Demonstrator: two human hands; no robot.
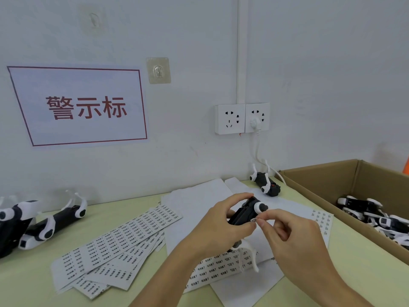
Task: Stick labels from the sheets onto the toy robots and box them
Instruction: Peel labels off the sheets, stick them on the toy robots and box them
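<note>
My left hand (218, 227) grips a black-and-white toy robot (245, 212) above the table, fingers curled over its top. My right hand (287, 231) pinches a small white label (254, 220) between thumb and forefinger, right against the robot's black body. Several label sheets (124, 242) lie fanned out on the table to the left, and another sheet (221, 267) lies under my hands. A cardboard box (314, 180) at the right holds several robots (380, 220).
Unboxed robots lie at the left edge (51, 222) and one by the wall (264, 183). Blank backing sheets (199, 196) cover the table's middle. A wall socket with a white plug (254, 124) and cord hangs above. A sign (81, 107) is on the wall.
</note>
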